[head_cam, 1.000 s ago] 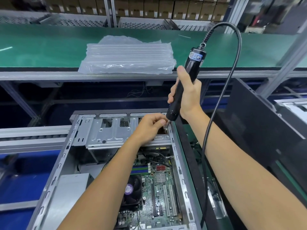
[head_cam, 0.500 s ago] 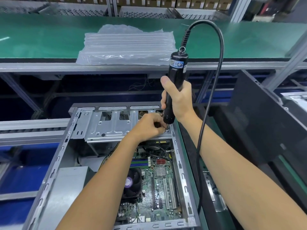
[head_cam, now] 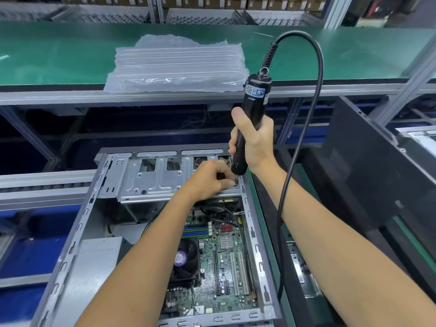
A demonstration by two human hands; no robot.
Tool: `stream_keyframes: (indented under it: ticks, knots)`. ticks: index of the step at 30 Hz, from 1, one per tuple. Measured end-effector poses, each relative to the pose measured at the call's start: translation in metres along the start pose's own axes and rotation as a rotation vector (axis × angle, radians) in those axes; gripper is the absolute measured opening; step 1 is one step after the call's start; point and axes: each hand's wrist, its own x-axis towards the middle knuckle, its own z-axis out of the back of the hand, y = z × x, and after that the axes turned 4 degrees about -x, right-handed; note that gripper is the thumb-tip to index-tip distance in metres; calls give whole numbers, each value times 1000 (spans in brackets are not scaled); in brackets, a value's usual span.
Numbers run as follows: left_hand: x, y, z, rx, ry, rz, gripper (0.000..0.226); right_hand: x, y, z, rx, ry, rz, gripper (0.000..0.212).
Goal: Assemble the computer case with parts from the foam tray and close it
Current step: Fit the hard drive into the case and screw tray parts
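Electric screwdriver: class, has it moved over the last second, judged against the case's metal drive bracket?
Yes. The electric screwdriver has tilted more upright and its tip has come down toward the metal drive bracket, beside the left hand.

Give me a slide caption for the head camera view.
Right hand grips an electric screwdriver upright over the open computer case while the left hand steadies its tip at the drive bracket.

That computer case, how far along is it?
Done: the motherboard and fan sit inside the computer case. In hand: the right hand grips an electric screwdriver whose tip meets the left hand pinching at the drive bracket. Left: closing it; the case is open on top.
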Motion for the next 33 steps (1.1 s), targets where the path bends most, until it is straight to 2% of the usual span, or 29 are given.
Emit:
stream_keyframes:
  ticks: [5, 8, 15, 21, 33]
  knots:
    - [1, 1, -1, 2, -11, 16, 34, -2, 0, 1, 2, 46, 16, 31]
    - [2, 2, 0, -1, -40, 19, 37, -2, -2, -1, -3, 93, 20, 41]
    - [0, -1, 1, -22, -18, 5, 36, -3, -3, 2, 22, 142, 34, 33]
    - [0, -3, 1, -45, -23, -1, 50, -2, -6, 4, 48, 173, 22, 37]
    - [1, 0, 0, -53, -16, 4, 44, -3, -6, 5, 63, 206, 14, 32]
